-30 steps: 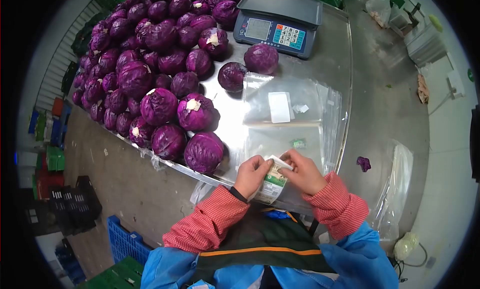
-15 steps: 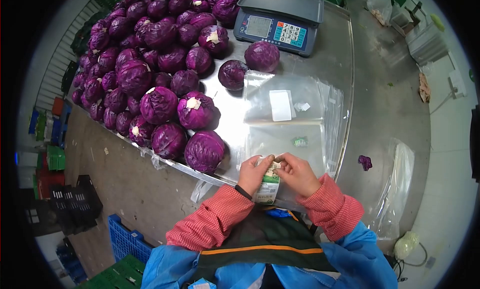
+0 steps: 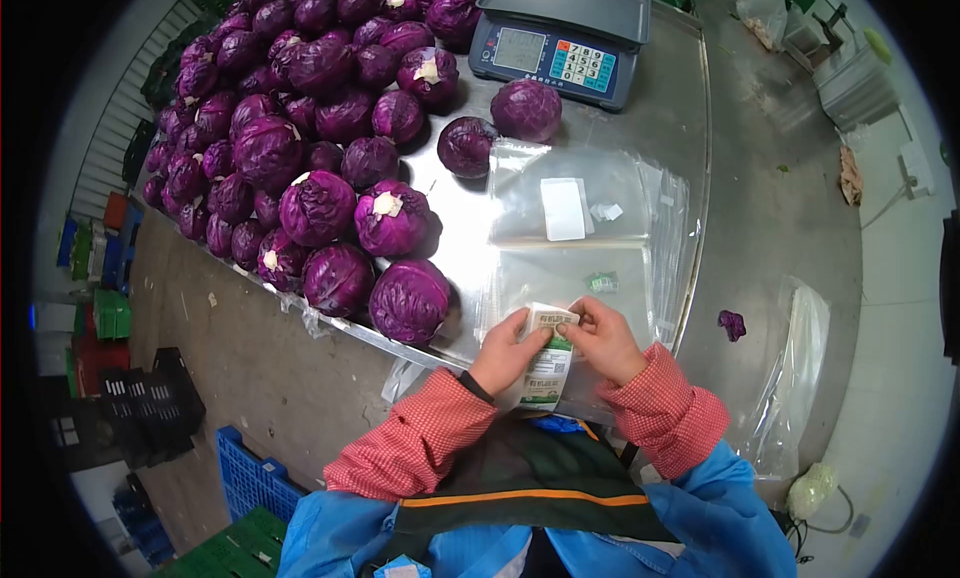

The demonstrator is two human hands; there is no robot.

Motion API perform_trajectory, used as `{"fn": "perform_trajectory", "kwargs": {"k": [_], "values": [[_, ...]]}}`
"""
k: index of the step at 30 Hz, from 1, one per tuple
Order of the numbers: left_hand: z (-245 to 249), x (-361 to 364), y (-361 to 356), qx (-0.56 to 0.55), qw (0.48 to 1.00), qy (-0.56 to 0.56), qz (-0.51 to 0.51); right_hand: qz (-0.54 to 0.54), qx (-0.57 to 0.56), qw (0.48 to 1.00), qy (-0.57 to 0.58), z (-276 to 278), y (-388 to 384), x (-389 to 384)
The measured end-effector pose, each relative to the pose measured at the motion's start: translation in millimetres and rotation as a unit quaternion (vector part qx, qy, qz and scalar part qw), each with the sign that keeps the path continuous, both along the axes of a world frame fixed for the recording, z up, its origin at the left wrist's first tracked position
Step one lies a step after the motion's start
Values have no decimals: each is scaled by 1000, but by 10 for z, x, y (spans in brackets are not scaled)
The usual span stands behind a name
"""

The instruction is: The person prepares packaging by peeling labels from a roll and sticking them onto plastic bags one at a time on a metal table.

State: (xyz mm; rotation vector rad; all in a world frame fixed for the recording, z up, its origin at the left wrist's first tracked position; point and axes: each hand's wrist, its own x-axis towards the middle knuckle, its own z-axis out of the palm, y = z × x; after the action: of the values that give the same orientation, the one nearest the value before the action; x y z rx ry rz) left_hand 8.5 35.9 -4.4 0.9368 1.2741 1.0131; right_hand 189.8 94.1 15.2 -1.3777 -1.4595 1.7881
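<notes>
A strip of printed green-and-white labels is held between my two hands at the table's near edge. My left hand pinches its left side, thumb on top. On the right side, my right hand grips the strip's upper part with thumb and fingers. Just beyond the hands lies a stack of clear plastic bags. On the bags rest a white paper piece, a small crumpled scrap and a small green label.
A large pile of red cabbages covers the table's left. Two of them, one nearer and one rounder, sit before a digital scale. Right of the table are a purple leaf and plastic film. A blue pallet stands lower left.
The label strip has been raised and straightened, so more of its printed face shows above my thumbs. My hands have shifted slightly apart; the cabbages and bags stay put.
</notes>
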Motion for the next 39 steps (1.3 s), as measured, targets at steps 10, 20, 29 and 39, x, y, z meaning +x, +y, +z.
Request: {"fn": "perform_trajectory", "kwargs": {"k": [10,20,29,39], "values": [[45,68,65,-172,976,-103,84,81,252,950,-163,239,-66,-142],[-104,-1,-463,-124,927,104,-338,-175,208,958,-90,-48,629,250],[215,-166,-338,-73,924,251,-280,143,344,842,-391,-199,561,-42],[245,-100,-255,268,882,313,-230,233,424,815,-319,-545,217,366]]}}
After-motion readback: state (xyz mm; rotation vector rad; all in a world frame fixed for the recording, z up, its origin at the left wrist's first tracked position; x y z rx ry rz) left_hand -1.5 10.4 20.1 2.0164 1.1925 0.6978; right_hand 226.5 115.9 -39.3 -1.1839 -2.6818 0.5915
